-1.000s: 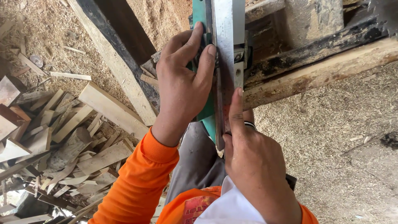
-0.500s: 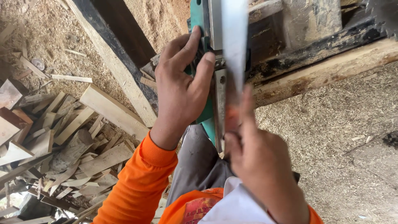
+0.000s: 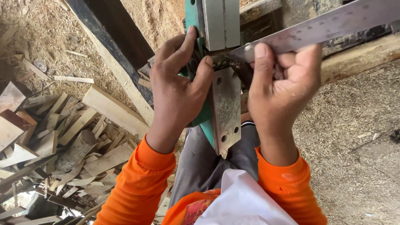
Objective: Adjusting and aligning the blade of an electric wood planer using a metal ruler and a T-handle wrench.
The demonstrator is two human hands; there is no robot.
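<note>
My left hand point(image 3: 179, 89) grips the left side of a green machine part point(image 3: 192, 16) that carries grey steel plates point(image 3: 226, 109). Its thumb rests on the upper edge of the lower plate. My right hand point(image 3: 283, 89) is closed around the near end of a long flat steel bar point(image 3: 329, 26). That bar slants up to the right across a rough wooden beam point(image 3: 362, 56). The bar's near end meets the gap between the upper and lower steel plates. Both forearms wear orange sleeves.
A heap of wood offcuts point(image 3: 62, 137) lies on the sawdust floor at the left. A dark diagonal timber point(image 3: 112, 46) runs from the top toward the middle. Sawdust ground point(image 3: 354, 158) spreads at the right. My grey trousers point(image 3: 208, 166) are below the machine.
My right hand has risen from below the plates and turned. The long steel bar, upright before, now slants up to the right in that hand. My left hand has kept its grip.
</note>
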